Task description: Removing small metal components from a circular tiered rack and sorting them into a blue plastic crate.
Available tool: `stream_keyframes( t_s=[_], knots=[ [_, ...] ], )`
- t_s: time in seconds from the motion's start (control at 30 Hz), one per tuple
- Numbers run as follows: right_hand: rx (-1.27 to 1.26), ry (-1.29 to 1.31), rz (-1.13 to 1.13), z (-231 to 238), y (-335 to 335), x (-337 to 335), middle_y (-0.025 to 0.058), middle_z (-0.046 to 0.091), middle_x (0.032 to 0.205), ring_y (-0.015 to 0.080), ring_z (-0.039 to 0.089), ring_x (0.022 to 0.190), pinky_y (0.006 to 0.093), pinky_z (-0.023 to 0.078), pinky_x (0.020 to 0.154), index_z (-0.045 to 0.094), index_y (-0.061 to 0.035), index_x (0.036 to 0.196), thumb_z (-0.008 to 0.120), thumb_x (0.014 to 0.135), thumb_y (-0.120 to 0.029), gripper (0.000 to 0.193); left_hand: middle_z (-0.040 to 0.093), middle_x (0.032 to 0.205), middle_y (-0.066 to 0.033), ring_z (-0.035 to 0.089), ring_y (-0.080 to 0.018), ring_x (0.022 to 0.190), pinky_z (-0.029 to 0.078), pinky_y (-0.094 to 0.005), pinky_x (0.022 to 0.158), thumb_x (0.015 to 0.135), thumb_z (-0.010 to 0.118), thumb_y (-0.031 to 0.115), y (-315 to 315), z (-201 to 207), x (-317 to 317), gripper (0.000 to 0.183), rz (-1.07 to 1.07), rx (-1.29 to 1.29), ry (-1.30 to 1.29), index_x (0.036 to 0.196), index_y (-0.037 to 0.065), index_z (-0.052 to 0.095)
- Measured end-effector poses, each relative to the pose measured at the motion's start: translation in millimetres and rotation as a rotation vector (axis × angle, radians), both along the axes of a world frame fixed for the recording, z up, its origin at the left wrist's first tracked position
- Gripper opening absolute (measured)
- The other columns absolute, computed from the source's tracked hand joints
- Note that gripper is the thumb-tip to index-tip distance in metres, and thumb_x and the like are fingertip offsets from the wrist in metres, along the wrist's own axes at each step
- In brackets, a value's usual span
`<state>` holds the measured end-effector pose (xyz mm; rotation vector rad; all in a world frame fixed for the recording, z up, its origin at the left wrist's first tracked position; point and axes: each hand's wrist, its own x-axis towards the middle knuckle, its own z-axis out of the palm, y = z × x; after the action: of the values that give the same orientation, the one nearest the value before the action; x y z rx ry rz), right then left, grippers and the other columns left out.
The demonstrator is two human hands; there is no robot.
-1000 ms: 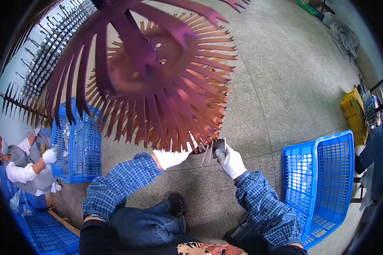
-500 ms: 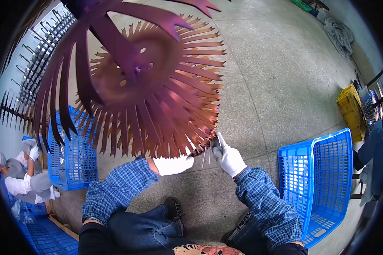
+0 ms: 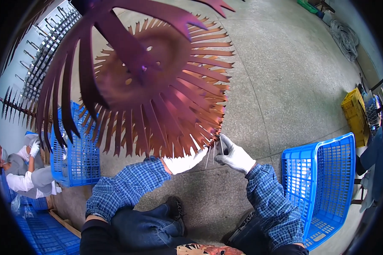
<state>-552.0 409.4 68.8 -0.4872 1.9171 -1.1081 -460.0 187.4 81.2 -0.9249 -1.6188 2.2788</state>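
Observation:
A large purple-bronze metal rack [image 3: 174, 91] fills the upper left, with rings of flat, fork-tipped prongs around a central post. My left hand [image 3: 184, 163], in a white glove, is under its near lower edge, and the prongs hide most of its fingers. My right hand [image 3: 238, 159], also white-gloved, is at the rack's lower right rim. Its forefinger reaches up to the prong tips while the thumb stands apart below. Several thin metal rods [image 3: 214, 155] hang from the rim between the two hands.
A blue plastic crate [image 3: 312, 187] stands at my right, another blue crate [image 3: 75, 148] behind the rack's left side. Beyond are a yellow crate [image 3: 354, 114] and coiled grey wire [image 3: 344, 40]. A seated person [image 3: 27, 168] with gloves works at far left, near hanging metal parts [image 3: 47, 49].
My right hand has opened its thumb away from the forefinger at the rim. My left hand has moved slightly right. The whole rack appears shifted a little to the right.

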Motion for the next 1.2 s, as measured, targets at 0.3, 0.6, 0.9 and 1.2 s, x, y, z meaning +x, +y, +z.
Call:
stream_keyframes(
  t_s=[0.3, 0.6, 0.9, 1.2],
  knots=[
    [0.032, 0.006, 0.012, 7.9, -0.9, 1.0, 0.0138, 0.063, 0.101, 0.023, 0.062, 0.085, 0.0265, 0.049, 0.075, 0.031, -0.0078, 0.14, 0.061, 0.07, -0.025, 0.078, 0.046, 0.135, -0.0066, 0.055, -0.0264, 0.11, 0.049, -0.0384, 0.089, 0.086, 0.047, 0.027, 7.8, 14.5, -0.1, 0.051, 0.035, 0.433, 0.035, 0.136, 0.017, 0.041],
    [0.094, 0.103, 0.09, 16.4, -2.1, 0.0, 0.0167, 0.062, 0.103, 0.0275, 0.062, 0.089, 0.03, 0.049, 0.077, 0.029, -0.0076, 0.141, 0.06, 0.071, -0.03, 0.079, 0.044, 0.137, -0.0087, 0.052, -0.0254, 0.115, 0.045, -0.0388, 0.094, 0.089, 0.044, 0.028, -0.2, -12.7, 5.2, 0.048, 0.153, 0.841, -0.122, 0.135, 0.013, 0.042],
    [0.171, 0.253, 0.222, 10.7, -2.5, -6.1, 0.0146, 0.066, 0.095, 0.0269, 0.064, 0.085, 0.0303, 0.05, 0.074, 0.022, -0.0078, 0.144, 0.059, 0.077, -0.031, 0.08, 0.047, 0.132, -0.0125, 0.053, -0.0286, 0.112, 0.044, -0.0422, 0.093, 0.091, 0.041, 0.027, 7.2, -24.5, 8.0, 0.044, 0.102, 1.218, -0.114, 0.132, 0.009, 0.043],
    [0.092, 0.183, 0.233, -7.6, 2.1, -4.2, 0.0178, 0.063, 0.105, 0.0303, 0.063, 0.093, 0.032, 0.05, 0.08, 0.015, -0.0073, 0.145, 0.057, 0.079, -0.036, 0.082, 0.043, 0.136, -0.013, 0.049, -0.0315, 0.116, 0.039, -0.0381, 0.097, 0.088, 0.049, 0.02, 15.8, 1.0, 17.1, 0.046, 0.422, 1.811, -0.355, 0.132, 0.009, 0.045]
  ],
)
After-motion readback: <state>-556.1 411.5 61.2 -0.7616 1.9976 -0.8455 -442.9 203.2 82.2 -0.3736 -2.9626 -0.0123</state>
